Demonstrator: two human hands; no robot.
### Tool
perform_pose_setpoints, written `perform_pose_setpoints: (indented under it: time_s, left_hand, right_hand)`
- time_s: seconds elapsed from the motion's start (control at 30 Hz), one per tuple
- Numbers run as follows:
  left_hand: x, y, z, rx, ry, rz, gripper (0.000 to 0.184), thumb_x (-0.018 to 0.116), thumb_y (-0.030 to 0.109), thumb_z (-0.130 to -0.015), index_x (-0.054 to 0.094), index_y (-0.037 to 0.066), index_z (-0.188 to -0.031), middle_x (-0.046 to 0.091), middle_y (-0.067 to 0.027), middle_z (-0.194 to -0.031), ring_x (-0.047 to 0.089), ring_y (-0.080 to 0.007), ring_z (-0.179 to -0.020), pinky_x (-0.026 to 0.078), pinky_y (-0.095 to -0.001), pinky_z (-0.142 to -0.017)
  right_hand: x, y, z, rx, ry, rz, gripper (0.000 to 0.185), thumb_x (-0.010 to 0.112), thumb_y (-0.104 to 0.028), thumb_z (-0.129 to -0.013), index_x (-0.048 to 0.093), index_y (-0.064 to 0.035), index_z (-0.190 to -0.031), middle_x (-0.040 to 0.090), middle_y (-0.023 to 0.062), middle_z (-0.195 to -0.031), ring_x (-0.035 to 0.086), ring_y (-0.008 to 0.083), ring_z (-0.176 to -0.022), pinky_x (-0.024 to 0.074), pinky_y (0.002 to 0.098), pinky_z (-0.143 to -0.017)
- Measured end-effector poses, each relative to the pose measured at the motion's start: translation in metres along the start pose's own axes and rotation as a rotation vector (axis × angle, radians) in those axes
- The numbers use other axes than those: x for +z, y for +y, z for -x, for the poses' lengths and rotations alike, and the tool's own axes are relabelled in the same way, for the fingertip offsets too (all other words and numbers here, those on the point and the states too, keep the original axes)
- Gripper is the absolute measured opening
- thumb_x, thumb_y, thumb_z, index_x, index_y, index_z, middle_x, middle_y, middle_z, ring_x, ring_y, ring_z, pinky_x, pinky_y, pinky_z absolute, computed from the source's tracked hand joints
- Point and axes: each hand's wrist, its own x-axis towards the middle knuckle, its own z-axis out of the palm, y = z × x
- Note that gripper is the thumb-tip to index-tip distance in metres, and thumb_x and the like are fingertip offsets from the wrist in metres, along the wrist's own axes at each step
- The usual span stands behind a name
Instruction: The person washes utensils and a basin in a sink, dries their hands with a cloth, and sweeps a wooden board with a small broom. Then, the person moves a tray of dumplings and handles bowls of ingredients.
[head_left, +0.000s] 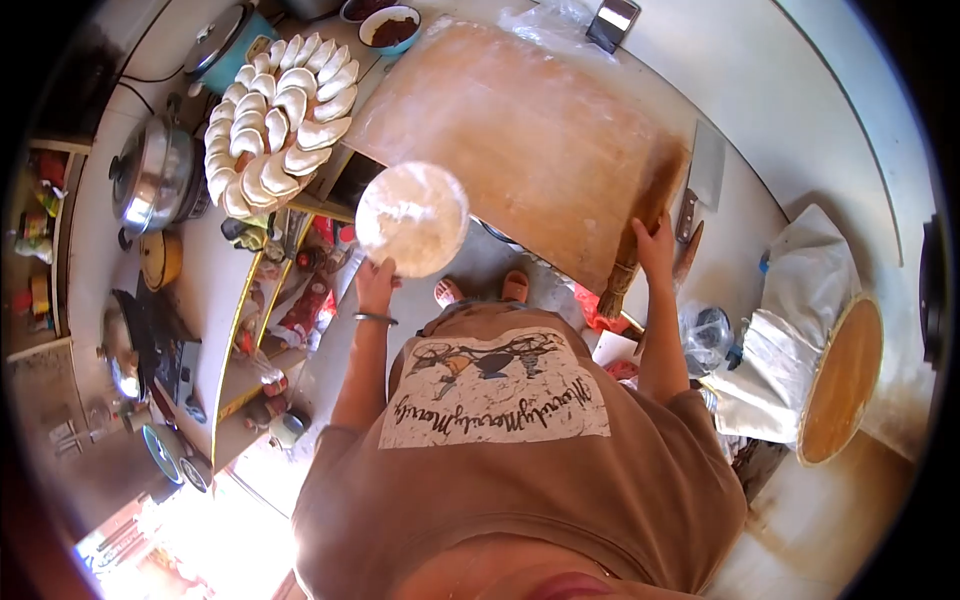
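Note:
My left hand (376,287) grips the lower edge of a round, flat, pale tray (415,235) dusted with white flour. It is held up in front of the table's near edge. My right hand (655,245) is closed around a brown hand brush (620,280) at the right side of the wooden board (520,130). The brush's dark upper end (662,182) looks blurred against the board's right edge. White flour streaks cover parts of the board. Several crescent-shaped dumplings (292,104) lie in rings on a round tray at the upper left.
A cleaver (706,165) lies right of the board. Bowls (390,30) and a phone-like dark device (612,22) sit at the back. A steel pot (155,170) stands at left. A round wooden board (842,380) in a silvery cover leans at right. Shelves (270,350) hold packets below.

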Motion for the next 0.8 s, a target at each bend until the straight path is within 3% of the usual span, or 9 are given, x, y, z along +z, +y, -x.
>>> perform_pose_setpoints:
  time_s: [0.07,0.17,0.27,0.4,0.43,0.53,0.63,0.73,0.8]
  left_hand:
    - [0.031,0.018,0.002,0.003,-0.073,0.023,0.018,0.061,0.016,-0.081,0.058,0.002,-0.091,0.057,-0.0036,-0.073,0.054,-0.0107,-0.054,0.045,-0.0238,-0.047]
    - [0.073,0.009,-0.017,-0.043,-0.172,-0.012,0.019,0.061,0.016,-0.081,0.058,0.001,-0.092,0.057,-0.0033,-0.073,0.053,-0.0105,-0.055,0.045,-0.0245,-0.047]
    - [0.112,-0.005,-0.037,-0.07,-0.301,-0.011,0.025,0.062,0.019,-0.081,0.06,-0.002,-0.095,0.061,-0.0056,-0.074,0.055,-0.0105,-0.054,0.045,-0.0236,-0.046]
    - [0.153,-0.007,-0.048,-0.026,-0.347,-0.095,0.029,0.064,0.02,-0.079,0.062,-0.004,-0.094,0.063,-0.0073,-0.073,0.057,-0.011,-0.052,0.046,-0.023,-0.046]
    - [0.159,-0.005,-0.049,-0.016,-0.36,-0.145,0.03,0.064,0.02,-0.079,0.061,-0.005,-0.094,0.063,-0.0079,-0.074,0.058,-0.0113,-0.054,0.047,-0.0234,-0.046]
    - [0.171,-0.007,-0.049,-0.001,-0.337,-0.157,0.03,0.064,0.02,-0.079,0.06,-0.005,-0.095,0.064,-0.0082,-0.076,0.06,-0.012,-0.057,0.048,-0.0241,-0.048]
    - [0.173,-0.013,-0.056,-0.028,-0.372,-0.22,0.03,0.065,0.019,-0.079,0.059,-0.004,-0.097,0.065,-0.0085,-0.079,0.062,-0.0133,-0.063,0.051,-0.0256,-0.051]
    - [0.17,-0.022,-0.061,-0.062,-0.439,-0.207,0.032,0.065,0.02,-0.079,0.058,-0.004,-0.1,0.065,-0.0094,-0.082,0.063,-0.014,-0.065,0.051,-0.0261,-0.051]
    - [0.164,-0.029,-0.067,-0.046,-0.521,-0.179,0.033,0.064,0.021,-0.081,0.056,-0.002,-0.104,0.066,-0.0099,-0.085,0.065,-0.0147,-0.069,0.051,-0.0258,-0.051]
  right_hand:
    - [-0.008,0.021,0.0,0.124,-0.011,-0.312,0.053,0.067,-0.021,-0.082,0.049,0.0043,-0.124,0.064,0.0158,-0.108,0.062,0.0243,-0.098,0.0479,0.0322,-0.083]
    - [-0.016,0.026,-0.003,0.359,-0.081,-0.372,0.048,0.069,-0.02,-0.081,0.054,0.0036,-0.119,0.065,0.0126,-0.104,0.061,0.0184,-0.094,0.0475,0.0286,-0.081]
    - [-0.009,0.037,-0.009,0.359,-0.118,-0.333,0.046,0.07,-0.02,-0.079,0.056,0.004,-0.116,0.065,0.0132,-0.103,0.061,0.0188,-0.094,0.0474,0.0285,-0.08]
    - [0.004,0.042,-0.007,0.161,0.018,-0.14,0.053,0.07,-0.026,-0.078,0.054,0.0046,-0.119,0.065,0.0178,-0.098,0.062,0.0266,-0.086,0.0478,0.0339,-0.08]
    - [0.003,0.039,-0.003,0.171,0.039,-0.085,0.056,0.07,-0.027,-0.078,0.053,0.0038,-0.121,0.063,0.0197,-0.101,0.061,0.0304,-0.087,0.0472,0.0364,-0.083]
    - [0.006,0.04,0.003,0.121,0.133,-0.002,0.055,0.07,-0.026,-0.078,0.053,0.0023,-0.122,0.059,0.0198,-0.109,0.059,0.0303,-0.095,0.0457,0.0371,-0.086]
    - [-0.002,0.023,0.012,0.086,0.227,0.123,0.05,0.069,-0.023,-0.079,0.054,0.0005,-0.12,0.057,0.0182,-0.113,0.056,0.0308,-0.102,0.0438,0.0387,-0.089]
    - [-0.005,0.005,0.018,-0.205,0.444,0.452,0.039,0.067,-0.018,-0.08,0.058,-0.0009,-0.114,0.059,0.0168,-0.109,0.055,0.0323,-0.104,0.0422,0.0402,-0.091]
    - [-0.009,-0.024,0.019,-0.252,0.448,0.462,0.033,0.065,-0.015,-0.081,0.059,-0.0008,-0.11,0.059,0.0158,-0.107,0.054,0.0325,-0.105,0.0417,0.0408,-0.092]
